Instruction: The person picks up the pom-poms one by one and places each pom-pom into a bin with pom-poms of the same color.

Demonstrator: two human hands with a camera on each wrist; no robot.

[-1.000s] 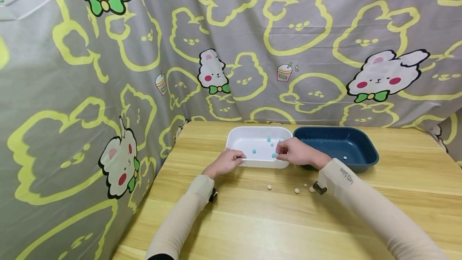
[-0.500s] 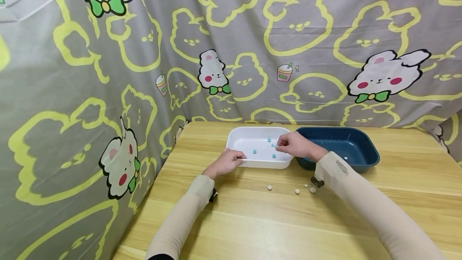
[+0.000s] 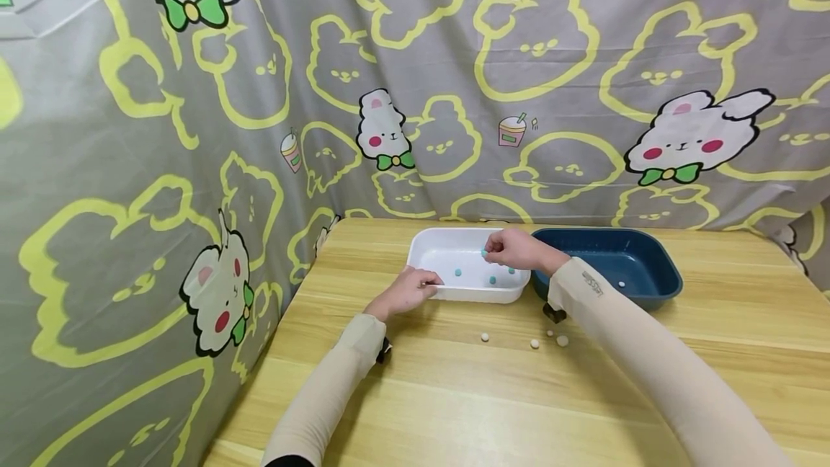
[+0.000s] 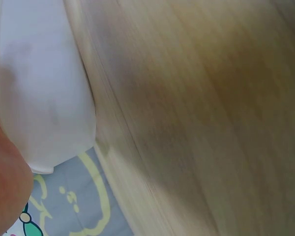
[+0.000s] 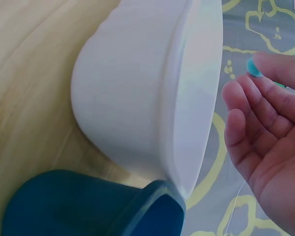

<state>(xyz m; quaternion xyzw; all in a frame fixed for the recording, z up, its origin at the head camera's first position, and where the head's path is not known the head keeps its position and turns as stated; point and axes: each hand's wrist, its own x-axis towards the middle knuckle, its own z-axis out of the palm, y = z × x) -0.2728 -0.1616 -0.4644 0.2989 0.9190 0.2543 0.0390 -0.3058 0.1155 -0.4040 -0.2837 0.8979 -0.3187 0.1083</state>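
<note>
The right hand [image 3: 515, 248] pinches a small teal ball [image 5: 253, 68] between thumb and forefinger, its other fingers loosely bent, above the right part of the white basin [image 3: 476, 295] and apart from the rim nearest the right wrist camera. The left hand [image 3: 403, 292] grips that basin's rim at its near left corner, thumb over the edge. Three more teal balls [image 3: 457, 272] show on the basin floor, one of them well to the left, with bare white floor between it and the left wall. The blue basin [image 3: 658, 272] stands just beside on the right, rim close to rim, leaving hardly any gap; one white ball [image 3: 622, 285] lies in it. Four pale balls [image 3: 485, 337] lie on the table [image 3: 467, 395] in front, with wide room towards the person. Behind both basins, the back edge runs near a patterned curtain [image 3: 441, 56].
</note>
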